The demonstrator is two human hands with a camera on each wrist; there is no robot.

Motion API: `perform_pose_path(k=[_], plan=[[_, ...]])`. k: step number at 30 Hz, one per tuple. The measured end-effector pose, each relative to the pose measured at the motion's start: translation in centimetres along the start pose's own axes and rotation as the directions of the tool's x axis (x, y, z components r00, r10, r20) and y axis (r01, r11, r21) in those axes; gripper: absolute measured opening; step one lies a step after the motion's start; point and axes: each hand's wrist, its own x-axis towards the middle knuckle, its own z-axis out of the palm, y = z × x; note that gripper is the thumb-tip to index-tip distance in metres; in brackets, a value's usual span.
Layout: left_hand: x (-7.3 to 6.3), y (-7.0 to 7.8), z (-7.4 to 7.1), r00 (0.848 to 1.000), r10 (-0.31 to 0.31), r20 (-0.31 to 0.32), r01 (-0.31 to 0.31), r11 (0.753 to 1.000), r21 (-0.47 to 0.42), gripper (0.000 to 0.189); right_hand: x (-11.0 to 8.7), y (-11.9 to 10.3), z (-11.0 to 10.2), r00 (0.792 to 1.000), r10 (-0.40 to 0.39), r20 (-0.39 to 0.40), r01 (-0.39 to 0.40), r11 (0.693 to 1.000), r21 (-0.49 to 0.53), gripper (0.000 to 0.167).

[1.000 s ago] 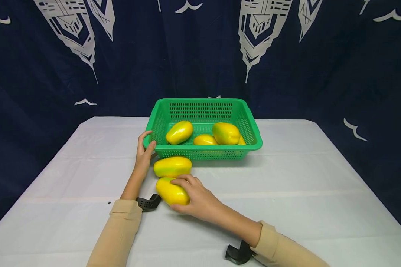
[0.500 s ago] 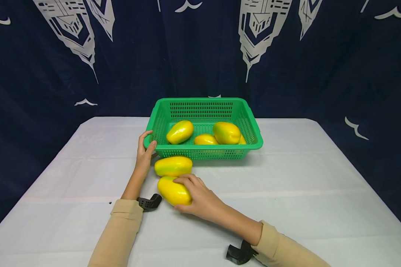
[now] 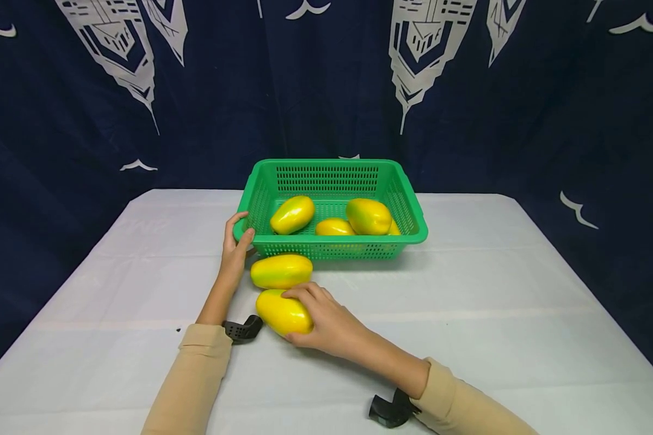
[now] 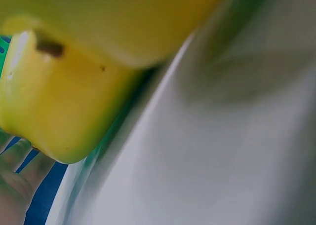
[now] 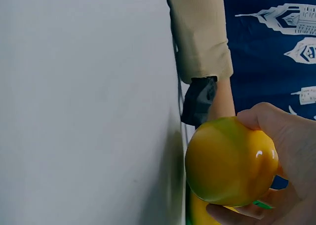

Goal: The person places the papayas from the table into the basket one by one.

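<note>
My right hand (image 3: 326, 320) grips a yellow-green papaya (image 3: 283, 312) near the middle of the table, thumb on its near side and fingers over the top. In the right wrist view one rounded end of this papaya (image 5: 229, 163) faces the camera. Just beyond it lies a second papaya (image 3: 282, 271), in front of the green basket (image 3: 337, 240). My left hand (image 3: 234, 257) holds the basket's near left corner at the rim. Several papayas, among them one on the left (image 3: 292, 215), lie inside the basket. In the left wrist view, two papayas partly hide my left hand (image 4: 19, 175).
A white cloth covers the table (image 3: 495, 302). Behind it hangs a dark blue curtain (image 3: 326, 84) with white prints. A black wrist camera (image 3: 243, 330) sits on the left wrist, another black wrist camera (image 3: 390, 411) on the right.
The papaya in my right hand has shifted very slightly to the right, together with the hand. My left hand stays at the basket's corner.
</note>
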Motion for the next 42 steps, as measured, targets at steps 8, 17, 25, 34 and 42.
perform_pose_path(k=[8,17,25,34,42], plan=[[-0.1,-0.1,0.0,1.0,0.007,0.003,-0.007,1.0,0.002,0.047,-0.3,-0.3,-1.4,1.0,-0.017,-0.007,0.017,1.0,0.013,0.057],[0.0,0.0,0.1,1.0,0.002,-0.008,-0.002,1.0,-0.003,0.046,-0.1,-0.1,-3.4,0.999,-0.02,-0.032,0.023,0.996,0.083,0.057],[0.0,-0.2,0.0,1.0,-0.005,-0.02,0.006,1.0,0.015,0.047,0.1,0.6,-4.9,0.994,-0.028,-0.11,0.04,0.993,0.11,0.057],[0.1,-0.1,0.0,1.0,-0.011,-0.019,0.011,1.0,0.028,0.047,0.3,1.4,-6.7,0.977,0.007,-0.213,0.028,0.986,0.162,0.057],[0.0,0.0,0.1,0.999,-0.027,-0.017,0.027,0.999,0.019,0.047,0.6,2.4,-7.7,0.962,0.036,-0.27,0.014,0.983,0.182,0.058]])
